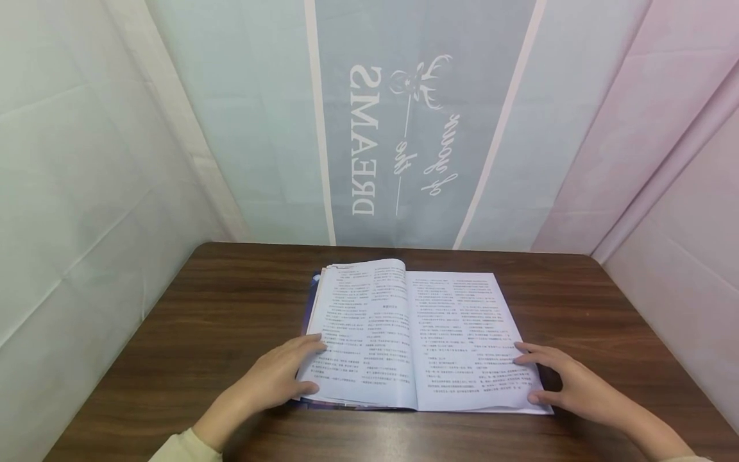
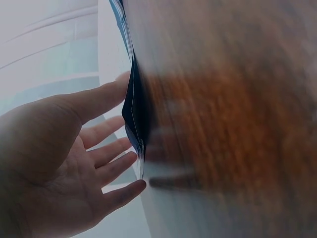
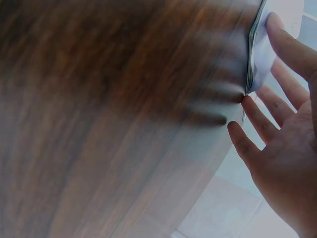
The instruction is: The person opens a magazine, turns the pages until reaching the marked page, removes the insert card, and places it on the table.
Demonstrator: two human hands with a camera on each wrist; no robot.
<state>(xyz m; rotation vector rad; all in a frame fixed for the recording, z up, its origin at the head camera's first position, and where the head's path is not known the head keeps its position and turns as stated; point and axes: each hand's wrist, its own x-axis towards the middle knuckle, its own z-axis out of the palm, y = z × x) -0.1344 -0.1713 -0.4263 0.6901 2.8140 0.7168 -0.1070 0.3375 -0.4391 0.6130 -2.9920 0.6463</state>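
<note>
An open magazine with columns of printed text lies on a dark wooden table. Its left side is the thicker stack, and a dark blue cover edge shows beneath. My left hand rests at the lower left edge, with thumb and fingers spread over the page margin. On the opposite side my right hand touches the lower right edge in much the same way. In the left wrist view, the left hand has its fingers extended along the page edges. The right wrist view shows the right hand with fingers spread against the page stack.
The brown wooden table extends around the magazine on all sides. Behind it hangs a pastel cloth backdrop with upside-down lettering and a deer drawing. Pale cloth walls stand at left and right.
</note>
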